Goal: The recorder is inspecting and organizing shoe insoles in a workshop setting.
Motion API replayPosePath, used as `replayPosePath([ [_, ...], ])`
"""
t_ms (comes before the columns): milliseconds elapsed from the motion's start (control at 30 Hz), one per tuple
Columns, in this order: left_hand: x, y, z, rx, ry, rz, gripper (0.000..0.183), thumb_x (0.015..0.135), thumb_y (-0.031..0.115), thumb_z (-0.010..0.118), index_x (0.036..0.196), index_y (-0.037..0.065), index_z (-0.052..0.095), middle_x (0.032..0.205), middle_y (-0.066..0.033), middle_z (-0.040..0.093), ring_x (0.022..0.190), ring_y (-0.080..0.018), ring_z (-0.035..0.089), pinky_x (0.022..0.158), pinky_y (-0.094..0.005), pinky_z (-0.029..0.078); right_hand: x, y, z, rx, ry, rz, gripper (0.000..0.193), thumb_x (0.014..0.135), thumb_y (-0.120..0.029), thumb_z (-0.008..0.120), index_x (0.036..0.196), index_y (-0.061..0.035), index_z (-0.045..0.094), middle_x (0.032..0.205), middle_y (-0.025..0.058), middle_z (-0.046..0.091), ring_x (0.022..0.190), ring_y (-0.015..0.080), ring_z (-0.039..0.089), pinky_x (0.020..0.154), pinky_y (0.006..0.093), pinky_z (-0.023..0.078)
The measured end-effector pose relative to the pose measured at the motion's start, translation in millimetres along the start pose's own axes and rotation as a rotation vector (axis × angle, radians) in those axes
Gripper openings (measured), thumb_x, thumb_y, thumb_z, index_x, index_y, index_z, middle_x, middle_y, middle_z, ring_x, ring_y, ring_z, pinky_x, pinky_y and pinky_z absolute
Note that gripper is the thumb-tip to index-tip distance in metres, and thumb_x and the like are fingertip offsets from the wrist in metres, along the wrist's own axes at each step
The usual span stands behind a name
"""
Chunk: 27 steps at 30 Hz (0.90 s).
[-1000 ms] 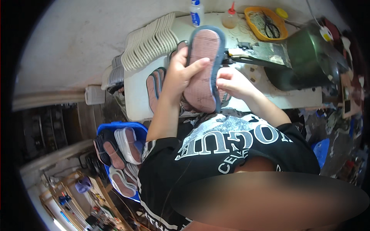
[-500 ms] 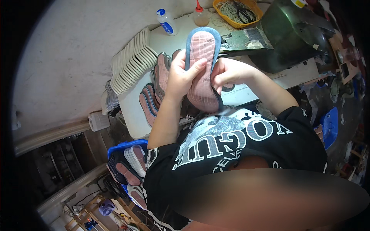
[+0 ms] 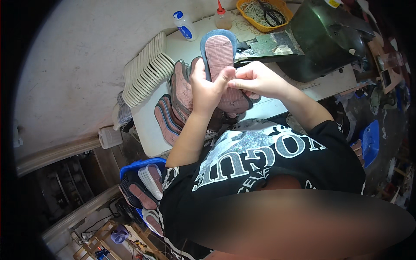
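A pink shoe sole [image 3: 219,48] with a blue-grey rim is raised above the near part of the table, its rounded end pointing away from me. My left hand [image 3: 206,93] grips it at the middle, thumb across the pink face and fingers round the left edge. At the sole's right edge, close to my left thumb, my right hand [image 3: 262,80] is closed in a pinch. What lies between those fingertips is too small to make out. More pink soles with dark rims [image 3: 180,89] stand in a row just left of my left hand.
White curved soles [image 3: 145,71] are stacked along the wall on the table [image 3: 145,141]. Beyond stand a blue-capped bottle [image 3: 185,28], a red-tipped bottle [image 3: 222,19] and a yellow basket [image 3: 245,18] of cord and scissors. A dark green rounded housing [image 3: 320,41] occupies the right; a blue crate [image 3: 126,170] holds soles.
The sole has shifted slightly left. My right hand has come from beside and behind its edge to a pinch near my left thumb.
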State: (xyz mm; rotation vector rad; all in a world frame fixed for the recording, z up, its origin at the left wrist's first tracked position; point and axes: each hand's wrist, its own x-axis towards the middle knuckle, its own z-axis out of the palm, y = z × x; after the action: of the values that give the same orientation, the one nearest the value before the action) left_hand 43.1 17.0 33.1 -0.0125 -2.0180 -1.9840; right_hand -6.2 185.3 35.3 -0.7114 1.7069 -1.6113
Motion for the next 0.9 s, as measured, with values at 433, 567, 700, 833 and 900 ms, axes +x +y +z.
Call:
replayPosePath([
  [433,50,-73,-15,0.546,0.169,-0.032,0.051,0.067,0.032,0.080,0.092,-0.008,0.061,0.106,-0.0200,0.058,0.100,-0.0302,0.055,0.089,-0.0378,0.043,-29,43,16,0.426,0.048,0.046,0.029,0.091,-0.020,0.063,0.110,0.0022,0.063,0.101,0.0041,0.067,0.090,0.0080,0.059,0.083,0.0257,0.047],
  [567,62,-62,5,0.452,0.152,-0.215,0.058,0.067,0.043,0.077,0.091,-0.008,0.062,0.109,-0.0225,0.057,0.104,-0.0340,0.053,0.092,-0.0395,0.041,-33,40,11,0.508,0.164,0.060,0.029,0.091,-0.020,0.063,0.108,0.0029,0.064,0.099,0.0053,0.067,0.088,0.0082,0.060,0.081,0.0244,0.047],
  [700,70,-60,13,0.582,0.142,-0.212,0.060,0.070,0.046,0.073,0.094,-0.008,0.062,0.112,-0.0235,0.056,0.109,-0.0360,0.052,0.094,-0.0408,0.041,-39,41,8,0.551,0.192,0.068,0.029,0.091,-0.022,0.062,0.104,0.0041,0.064,0.093,0.0077,0.068,0.081,0.0109,0.063,0.069,0.0237,0.051],
  [833,79,-52,17,0.738,0.136,-0.220,0.063,0.071,0.048,0.070,0.098,-0.008,0.062,0.116,-0.0248,0.055,0.113,-0.0380,0.050,0.096,-0.0421,0.040,-40,45,6,0.575,0.120,0.239,0.029,0.091,-0.023,0.062,0.100,0.0042,0.064,0.085,0.0126,0.068,0.070,0.0167,0.067,0.058,0.0242,0.054],
  [900,85,-58,12,0.715,0.135,-0.271,0.064,0.072,0.048,0.070,0.100,-0.008,0.062,0.117,-0.0250,0.055,0.114,-0.0383,0.050,0.097,-0.0420,0.040,-36,44,12,0.606,0.152,0.203,0.029,0.091,-0.024,0.061,0.099,0.0044,0.064,0.083,0.0137,0.068,0.068,0.0173,0.068,0.058,0.0239,0.053],
])
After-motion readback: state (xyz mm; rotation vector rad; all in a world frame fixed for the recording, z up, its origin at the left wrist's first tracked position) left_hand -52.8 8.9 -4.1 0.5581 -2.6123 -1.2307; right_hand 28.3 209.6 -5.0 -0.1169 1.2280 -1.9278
